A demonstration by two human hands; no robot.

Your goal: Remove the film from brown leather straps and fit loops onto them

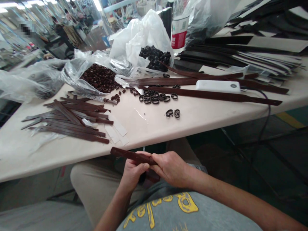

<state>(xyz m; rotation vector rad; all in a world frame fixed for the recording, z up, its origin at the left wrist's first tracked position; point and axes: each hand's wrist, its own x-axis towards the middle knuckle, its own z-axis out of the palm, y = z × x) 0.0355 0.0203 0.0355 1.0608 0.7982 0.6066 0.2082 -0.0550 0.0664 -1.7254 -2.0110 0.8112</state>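
Note:
A dark brown strap (127, 155) is held over my lap, just off the table's front edge, its flat end pointing to the left. My left hand (135, 170) is closed round its middle with the thumb on top. Right beside it, my right hand (171, 168) pinches the strap near a band, fingertips touching it. Part of the strap hangs below the hands, partly hidden by them. On the table (134, 128) ahead lie several black loops (155, 97), two of them (172, 113) nearer the front edge.
Brown straps (72, 118) are piled at left beside white strips (116, 126). Behind are bags of small brown loops (99, 78) and black loops (155, 57). Long brown straps (204, 94), a white device (218, 86) with a cable, a labelled bottle (179, 33) and black strips (216, 54) lie right.

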